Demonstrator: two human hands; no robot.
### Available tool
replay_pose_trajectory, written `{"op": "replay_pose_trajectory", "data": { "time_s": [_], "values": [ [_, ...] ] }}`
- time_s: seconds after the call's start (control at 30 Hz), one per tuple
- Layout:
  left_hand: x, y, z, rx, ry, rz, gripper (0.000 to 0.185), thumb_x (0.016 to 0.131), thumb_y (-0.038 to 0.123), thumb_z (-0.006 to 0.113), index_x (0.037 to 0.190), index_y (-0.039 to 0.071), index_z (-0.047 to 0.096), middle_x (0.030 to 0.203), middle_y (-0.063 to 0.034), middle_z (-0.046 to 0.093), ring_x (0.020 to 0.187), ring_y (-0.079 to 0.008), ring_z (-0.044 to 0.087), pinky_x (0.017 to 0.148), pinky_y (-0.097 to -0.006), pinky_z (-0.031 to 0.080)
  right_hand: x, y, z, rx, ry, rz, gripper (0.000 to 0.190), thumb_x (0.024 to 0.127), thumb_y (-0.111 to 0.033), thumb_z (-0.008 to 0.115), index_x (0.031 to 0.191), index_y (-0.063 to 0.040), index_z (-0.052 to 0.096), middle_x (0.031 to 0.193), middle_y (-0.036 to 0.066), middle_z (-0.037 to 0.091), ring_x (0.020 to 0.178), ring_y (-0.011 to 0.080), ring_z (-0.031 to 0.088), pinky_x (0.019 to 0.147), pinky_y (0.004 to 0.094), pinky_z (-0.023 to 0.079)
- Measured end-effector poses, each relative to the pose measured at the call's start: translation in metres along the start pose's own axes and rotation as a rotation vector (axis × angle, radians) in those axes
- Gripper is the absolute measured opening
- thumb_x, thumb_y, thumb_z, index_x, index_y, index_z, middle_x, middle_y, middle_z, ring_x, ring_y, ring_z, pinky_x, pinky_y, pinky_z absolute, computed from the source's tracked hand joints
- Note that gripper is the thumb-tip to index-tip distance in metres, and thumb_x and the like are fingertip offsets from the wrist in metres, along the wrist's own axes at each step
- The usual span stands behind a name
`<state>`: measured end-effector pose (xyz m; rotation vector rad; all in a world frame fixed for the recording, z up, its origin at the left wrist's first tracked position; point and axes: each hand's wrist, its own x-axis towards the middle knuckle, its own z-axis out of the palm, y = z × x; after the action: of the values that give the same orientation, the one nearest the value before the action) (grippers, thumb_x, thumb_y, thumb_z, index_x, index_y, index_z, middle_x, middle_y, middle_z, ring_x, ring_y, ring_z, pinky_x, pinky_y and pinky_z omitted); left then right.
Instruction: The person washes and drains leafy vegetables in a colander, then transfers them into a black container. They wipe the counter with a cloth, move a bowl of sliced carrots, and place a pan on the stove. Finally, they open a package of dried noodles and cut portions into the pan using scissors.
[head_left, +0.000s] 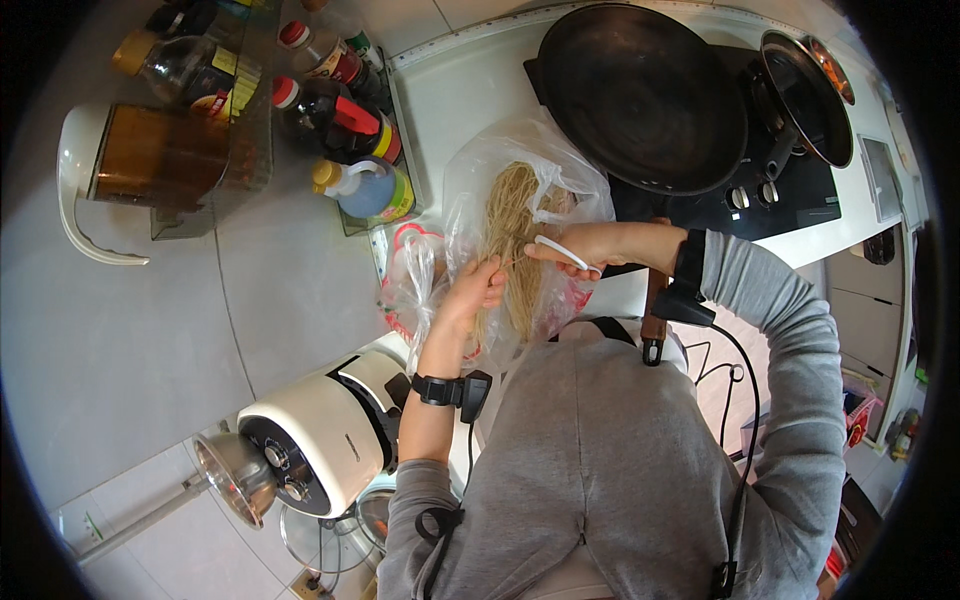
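Observation:
Dried noodles (512, 217) lie in a long bundle in an opened clear plastic bag (469, 180) on the white counter. My right hand (574, 247) is closed on scissors with white handles (559, 250); their blades point left at the bundle, partly hidden among the strands. Close to the blades, my left hand (480, 287) pinches something thin and reddish at the left side of the noodles; I cannot tell what it is. A knotted clear plastic bag (421, 300) is beside my left hand.
A large black wok (645, 97) sits on the black hob (802, 195), its brown handle (655, 319) reaching towards my body. A smaller pan (817, 97) is farther right. Sauce bottles (375, 187) stand in a rack at the left. A cream air fryer (322, 435) is at the lower left.

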<state>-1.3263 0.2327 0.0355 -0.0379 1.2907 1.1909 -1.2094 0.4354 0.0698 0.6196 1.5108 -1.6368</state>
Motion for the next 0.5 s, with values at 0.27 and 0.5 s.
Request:
{"op": "replay_pose_trajectory", "data": {
  "time_s": [0.27, 0.5],
  "values": [
    [-0.002, 0.003, 0.002, 0.011, 0.013, -0.008, 0.019, 0.099, 0.025, 0.045, 0.099, 0.007, 0.052, 0.064, 0.0070, 0.040, 0.048, -0.0031, 0.032, 0.042, -0.0203, 0.023, 0.001, 0.003, -0.008, 0.005, -0.038, -0.036, 0.070, 0.076, -0.080, 0.049, 0.076, -0.010, 0.046, 0.063, 0.001, 0.044, 0.049, 0.0105, 0.044, 0.044, 0.0236, 0.037],
    [-0.004, 0.005, 0.004, 0.076, 0.011, -0.021, 0.023, 0.100, 0.026, 0.046, 0.105, 0.005, 0.053, 0.064, 0.0069, 0.038, 0.048, -0.0031, 0.030, 0.043, -0.0197, 0.023, 0.015, 0.002, -0.002, 0.005, 0.020, 0.039, 0.071, 0.076, -0.080, 0.050, 0.080, -0.009, 0.051, 0.062, -0.001, 0.040, 0.043, 0.0114, 0.040, 0.040, 0.0273, 0.035]
  ]
}}
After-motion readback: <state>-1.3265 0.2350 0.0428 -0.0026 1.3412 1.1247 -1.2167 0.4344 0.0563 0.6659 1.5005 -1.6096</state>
